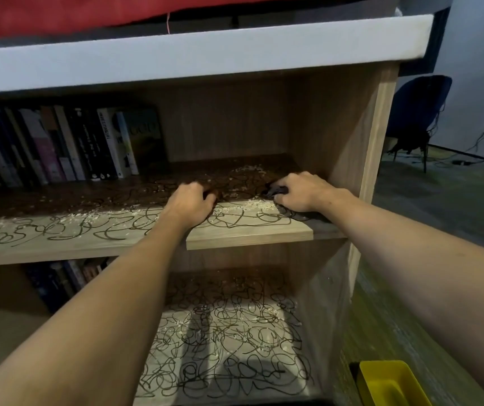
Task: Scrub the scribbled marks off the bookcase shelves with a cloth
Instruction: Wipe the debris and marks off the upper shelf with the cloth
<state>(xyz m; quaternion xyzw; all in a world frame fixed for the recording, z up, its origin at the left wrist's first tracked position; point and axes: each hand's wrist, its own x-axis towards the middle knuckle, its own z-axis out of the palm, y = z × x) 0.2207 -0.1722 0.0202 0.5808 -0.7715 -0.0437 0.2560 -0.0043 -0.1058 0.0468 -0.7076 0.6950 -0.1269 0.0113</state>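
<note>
Your right hand [302,192] is curled over a dark cloth [296,210] at the right end of the upper shelf [249,235], close to the bookcase side panel [360,148]; part of the cloth trails out under the wrist toward the front edge. Your left hand [191,205] rests knuckles-up on the same shelf, fingers bent under; whether it pinches anything you cannot tell from here, since the fingertips are hidden.

The scribbled marks [135,227] run the whole width of this shelf, and a denser tangle covers the lower shelf [223,341]; pale crumbs [246,205] lie scattered across both, so very little looks cleaned yet.

The risks, as judged from here: the cloth is bunched small, so a hard stroke may slip it out from under your palm and leave bare knuckles rubbing the wood; the crumbs may be dragged under it and smear the ink instead of lifting it; sweeping left may push the debris against the row of books [68,148] or nudge them; the deep, shadowed back of the shelf may hide marks you miss; a dark cloth will not show how much ink it has picked up, so it may start spreading it; the yellow tray [390,385] by your right side sits where an elbow could catch it.
</note>
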